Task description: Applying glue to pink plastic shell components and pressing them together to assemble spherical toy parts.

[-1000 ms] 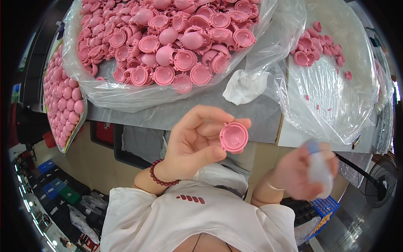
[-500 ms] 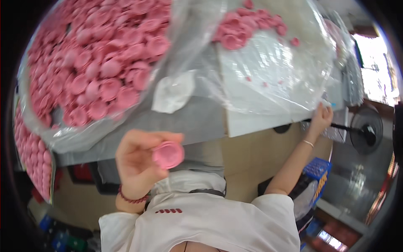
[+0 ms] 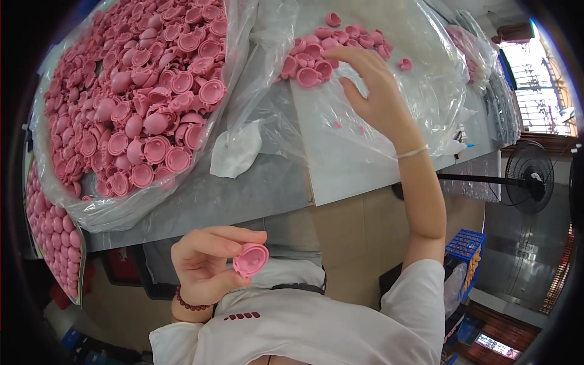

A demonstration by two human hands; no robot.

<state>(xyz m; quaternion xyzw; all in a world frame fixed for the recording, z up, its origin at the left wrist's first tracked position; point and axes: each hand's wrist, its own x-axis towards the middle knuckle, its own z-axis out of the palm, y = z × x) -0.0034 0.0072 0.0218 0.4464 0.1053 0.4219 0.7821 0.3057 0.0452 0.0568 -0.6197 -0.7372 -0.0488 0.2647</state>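
Observation:
My left hand (image 3: 204, 264) pinches a pink, cup-shaped round plastic piece (image 3: 251, 260) between thumb and fingers, in front of my body. Its hollow side shows, with a raised rim around it. My right hand (image 3: 380, 100) reaches over the table with thumb and fingers apart and nothing seen in it. Its fingertips are at a small pile of similar pink pieces (image 3: 309, 77) on clear plastic film (image 3: 420, 91); whether they touch a piece I cannot tell. To the left, a large heap of pink cup-shaped pieces (image 3: 157, 123) fills a clear plastic bag (image 3: 115, 213).
A crumpled white scrap (image 3: 236, 151) lies on the grey table (image 3: 267, 188) beside a white board (image 3: 350, 179). A tray of pink domes (image 3: 58, 234) sits at far left. A black fan (image 3: 528, 177) and a blue box (image 3: 467, 246) stand at right.
My right hand has come from the table's right edge, up and left to the small pink pile. My left hand still holds its piece, now slightly lower and tilted.

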